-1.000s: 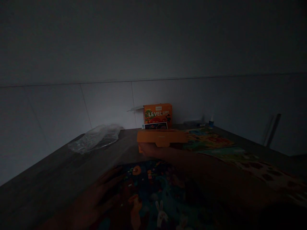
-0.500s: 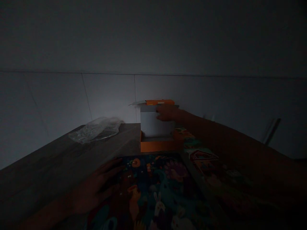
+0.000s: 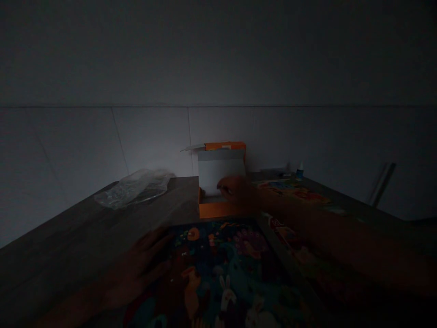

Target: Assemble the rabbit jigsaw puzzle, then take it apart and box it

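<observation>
An animal picture board, dark blue and teal with a rabbit, a peacock and other creatures, lies flat in front of me. My left hand rests on its left edge, open, fingers stretched and apart. Beyond the board stands an orange box with its pale lid raised. My right hand is over the right part of the box, fingertips pinched together in front of the lid. Whatever the pinch holds, if anything, is too dark to make out.
Crumpled clear plastic lies at the back left of the dark table. Colourful illustrated sheets lie to the right, partly under my right arm. A small bottle stands at the back right, near the pale wall.
My right hand has come down from the top of the raised lid to just above the box opening, its fingers now pinched. My left hand stays on the board.
</observation>
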The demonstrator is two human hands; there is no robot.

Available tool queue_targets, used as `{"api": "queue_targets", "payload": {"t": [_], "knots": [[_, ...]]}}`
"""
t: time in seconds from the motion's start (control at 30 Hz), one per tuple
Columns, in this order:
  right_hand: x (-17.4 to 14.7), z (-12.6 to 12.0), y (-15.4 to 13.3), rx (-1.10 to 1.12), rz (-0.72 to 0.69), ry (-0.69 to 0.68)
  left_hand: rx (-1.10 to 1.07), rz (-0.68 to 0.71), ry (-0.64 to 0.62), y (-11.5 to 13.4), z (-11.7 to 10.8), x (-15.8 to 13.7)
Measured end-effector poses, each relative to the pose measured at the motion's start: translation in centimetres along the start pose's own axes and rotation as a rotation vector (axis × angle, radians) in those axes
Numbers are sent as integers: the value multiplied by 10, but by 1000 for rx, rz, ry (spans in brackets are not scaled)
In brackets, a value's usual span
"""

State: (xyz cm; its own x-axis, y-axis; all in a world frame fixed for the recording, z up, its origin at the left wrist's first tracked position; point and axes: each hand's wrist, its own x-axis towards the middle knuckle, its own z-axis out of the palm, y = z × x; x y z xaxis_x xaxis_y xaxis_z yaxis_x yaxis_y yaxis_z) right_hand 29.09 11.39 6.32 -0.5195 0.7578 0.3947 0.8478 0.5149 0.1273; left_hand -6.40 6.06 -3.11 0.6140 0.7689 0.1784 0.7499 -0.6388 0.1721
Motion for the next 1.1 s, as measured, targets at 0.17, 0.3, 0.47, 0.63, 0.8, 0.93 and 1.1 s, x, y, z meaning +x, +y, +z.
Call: {"api": "queue_targets", "payload": {"t": [0.17, 0.3, 0.47, 0.63, 0.8, 0.93, 1.1], "knots": [[-67, 29, -37, 34, -66, -112, 89, 76, -11, -8, 11, -5], [-93, 38, -41, 12, 123, -70, 125, 120, -9, -4, 11, -10], [-99, 31, -38, -1, 171, -130, 50, 108, 10, 11, 0, -6], [-81, 23, -45, -51, 177, -201, -62, -11, 60, 22, -13, 27], [-46, 36, -75, -21, 142, -158, 101, -221, 84, 27, -15, 56], [-34, 52, -97, 86, 102, -61, 182, -278, 48, 29, -18, 52], [-36, 62, -97, 154, 122, -7, 94, -238, -104, 21, -32, 49]]}}
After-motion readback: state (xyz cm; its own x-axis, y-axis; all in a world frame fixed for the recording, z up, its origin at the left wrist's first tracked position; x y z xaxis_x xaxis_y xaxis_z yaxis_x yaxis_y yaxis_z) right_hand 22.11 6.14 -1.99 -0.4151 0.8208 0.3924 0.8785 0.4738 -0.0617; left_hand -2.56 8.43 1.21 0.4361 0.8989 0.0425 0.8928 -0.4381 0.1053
